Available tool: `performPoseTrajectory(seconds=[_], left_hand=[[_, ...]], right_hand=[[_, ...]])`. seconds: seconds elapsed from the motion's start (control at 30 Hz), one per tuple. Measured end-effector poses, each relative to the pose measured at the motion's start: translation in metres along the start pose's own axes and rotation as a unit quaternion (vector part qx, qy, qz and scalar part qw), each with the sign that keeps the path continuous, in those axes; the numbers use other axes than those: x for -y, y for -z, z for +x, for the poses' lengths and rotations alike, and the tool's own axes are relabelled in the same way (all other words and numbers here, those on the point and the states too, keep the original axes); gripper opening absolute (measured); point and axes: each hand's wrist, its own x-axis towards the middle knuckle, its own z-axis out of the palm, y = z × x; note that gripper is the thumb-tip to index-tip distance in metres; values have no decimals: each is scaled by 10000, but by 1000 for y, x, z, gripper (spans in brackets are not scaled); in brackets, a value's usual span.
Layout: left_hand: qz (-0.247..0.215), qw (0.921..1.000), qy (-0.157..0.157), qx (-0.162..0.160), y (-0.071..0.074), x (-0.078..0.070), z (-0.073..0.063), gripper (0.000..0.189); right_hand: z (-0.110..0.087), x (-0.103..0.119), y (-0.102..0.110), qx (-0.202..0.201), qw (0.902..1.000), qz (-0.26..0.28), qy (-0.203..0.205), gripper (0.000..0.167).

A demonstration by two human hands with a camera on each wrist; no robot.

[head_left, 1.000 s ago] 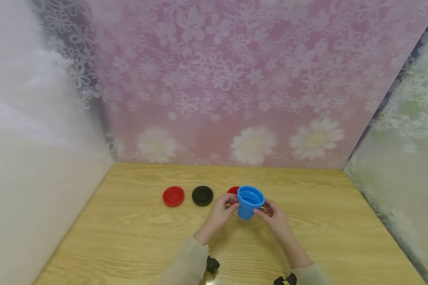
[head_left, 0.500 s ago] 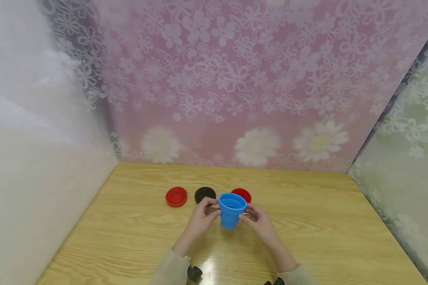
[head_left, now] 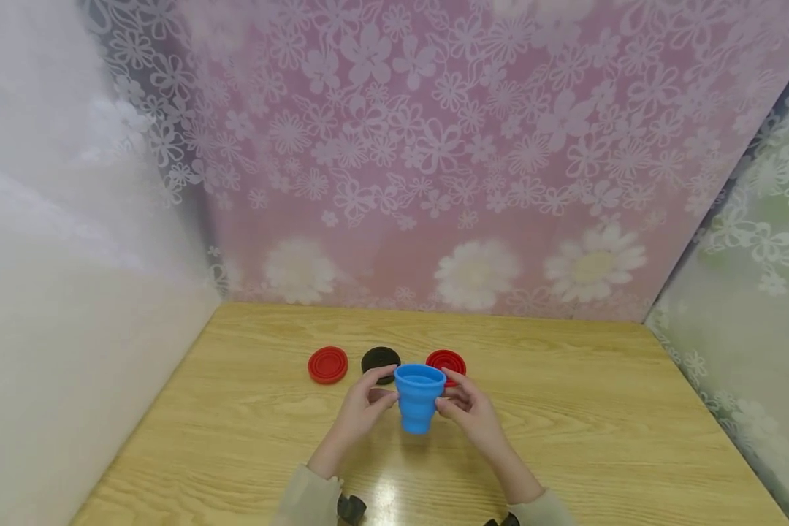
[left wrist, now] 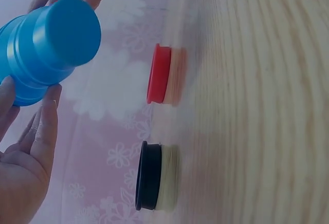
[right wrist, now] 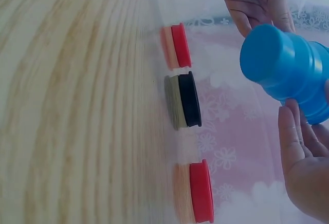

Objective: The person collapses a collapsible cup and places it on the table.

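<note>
A blue collapsible cup [head_left: 417, 398], drawn out to full height with stepped rings, is held above the table between both hands. My left hand [head_left: 359, 409] pinches its left side near the rim with thumb and fingers. On the opposite side my right hand [head_left: 473, 413] grips it the same way. The mouth faces up and slightly toward the head camera. In the left wrist view the smooth base of the cup [left wrist: 74, 31] shows, clear of the table; the right wrist view also shows the cup [right wrist: 282, 70] from below.
Behind the hands, three flat collapsed cups lie in a row on the wooden table [head_left: 237, 424]: a red one [head_left: 328, 364] at left, a black one [head_left: 379, 358] in the middle and another red one [head_left: 454, 359] at right. Flower-patterned curtains [head_left: 434, 183] surround the table.
Both hands have carried the blue cup left and nearer the body, and it now stands more upright in view. The right-hand red disc, partly hidden before, shows more. The view has shifted slightly.
</note>
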Motion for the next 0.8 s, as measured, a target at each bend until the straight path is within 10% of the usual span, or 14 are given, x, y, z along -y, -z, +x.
performPoseTrajectory(seconds=[0.8], left_hand=[[227,9987,363,-270,-6,-1,1,13]], right_hand=[[7,0,-11,-858,9948,-428,-336,21]])
